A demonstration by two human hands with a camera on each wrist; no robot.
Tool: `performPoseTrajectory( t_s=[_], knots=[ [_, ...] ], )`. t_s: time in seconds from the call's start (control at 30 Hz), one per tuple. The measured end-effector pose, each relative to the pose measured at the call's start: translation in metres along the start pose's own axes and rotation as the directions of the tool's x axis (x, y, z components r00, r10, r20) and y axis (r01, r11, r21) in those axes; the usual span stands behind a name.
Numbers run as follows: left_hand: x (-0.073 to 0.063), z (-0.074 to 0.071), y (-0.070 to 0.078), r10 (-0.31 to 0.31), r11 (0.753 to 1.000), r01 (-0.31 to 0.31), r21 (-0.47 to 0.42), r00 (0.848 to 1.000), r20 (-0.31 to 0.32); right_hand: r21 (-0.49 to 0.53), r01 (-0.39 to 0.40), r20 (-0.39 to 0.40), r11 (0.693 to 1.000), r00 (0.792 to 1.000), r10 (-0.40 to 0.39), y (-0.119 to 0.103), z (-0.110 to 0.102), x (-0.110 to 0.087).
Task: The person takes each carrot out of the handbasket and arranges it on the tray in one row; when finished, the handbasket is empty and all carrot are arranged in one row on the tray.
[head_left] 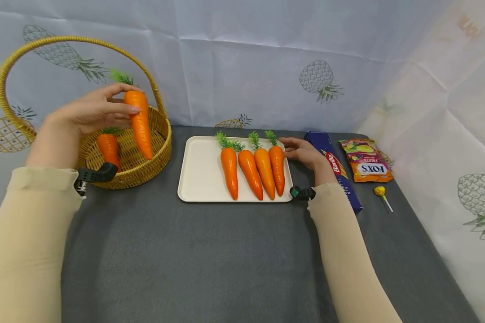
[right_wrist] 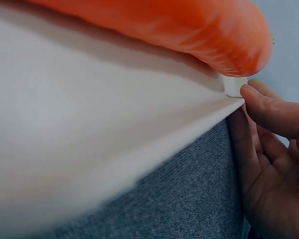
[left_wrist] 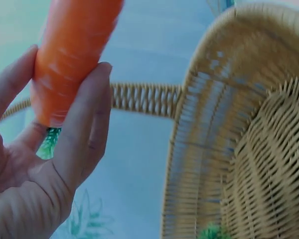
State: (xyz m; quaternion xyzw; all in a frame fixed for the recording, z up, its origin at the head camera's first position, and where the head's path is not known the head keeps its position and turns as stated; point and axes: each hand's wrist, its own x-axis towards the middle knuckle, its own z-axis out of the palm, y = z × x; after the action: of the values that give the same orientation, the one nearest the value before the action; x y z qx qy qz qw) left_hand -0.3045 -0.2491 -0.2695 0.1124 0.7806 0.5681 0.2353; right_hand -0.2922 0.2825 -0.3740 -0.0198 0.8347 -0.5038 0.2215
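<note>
My left hand [head_left: 101, 107] pinches an orange toy carrot [head_left: 138, 125] near its thick end, tip downward, over the wicker basket [head_left: 167, 148]. Its green top shows behind the fingers. Inside the basket lies another carrot [head_left: 108, 148]. In the left wrist view, thumb and fingers close around the held carrot [left_wrist: 72, 55]. Several carrots lie side by side on the cream tray [head_left: 200, 170], green tops toward the back. At the tray's far right corner, my right hand [head_left: 303, 152] grips the rim, the thumb on top in the right wrist view and the fingers against the outside.
Right of the tray lies a blue Barilla box [head_left: 329, 154], partly behind the right forearm. Beyond it are an orange Fox's candy bag [head_left: 365, 159] and a lollipop [head_left: 381, 192]. The basket's tall handle [head_left: 85, 39] arches over the left hand. A pineapple-print cloth [head_left: 242, 67] hangs behind the grey table [head_left: 194, 260].
</note>
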Motion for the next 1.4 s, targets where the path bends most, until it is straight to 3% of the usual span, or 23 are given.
performPoseTrajectory(
  t_s=[0.23,0.43,0.7,1.13,1.4],
  knots=[
    [-0.002,0.024,0.013,0.024,0.999,-0.024,-0.033,1.0,-0.003,0.018,-0.006,-0.003,1.0,1.0,0.006,0.001,0.001,0.0],
    [0.002,0.044,0.02,0.011,1.0,-0.011,-0.002,1.0,-0.004,-0.005,0.021,-0.016,1.0,1.0,-0.021,0.016,-0.002,0.01],
    [0.01,0.068,0.021,-0.003,1.0,0.004,-0.019,0.999,0.039,-0.025,0.048,-0.013,0.999,0.999,-0.049,0.024,-0.004,0.017],
    [0.026,0.103,0.014,-0.002,0.999,0.005,-0.04,0.998,0.061,0.029,0.0,0.004,1.0,1.0,0.0,0.0,0.001,-0.002],
    [0.034,0.118,0.008,-0.033,0.998,0.036,-0.058,0.998,0.058,0.026,0.009,-0.011,1.0,1.0,-0.009,0.007,0.0,0.004]
  ],
)
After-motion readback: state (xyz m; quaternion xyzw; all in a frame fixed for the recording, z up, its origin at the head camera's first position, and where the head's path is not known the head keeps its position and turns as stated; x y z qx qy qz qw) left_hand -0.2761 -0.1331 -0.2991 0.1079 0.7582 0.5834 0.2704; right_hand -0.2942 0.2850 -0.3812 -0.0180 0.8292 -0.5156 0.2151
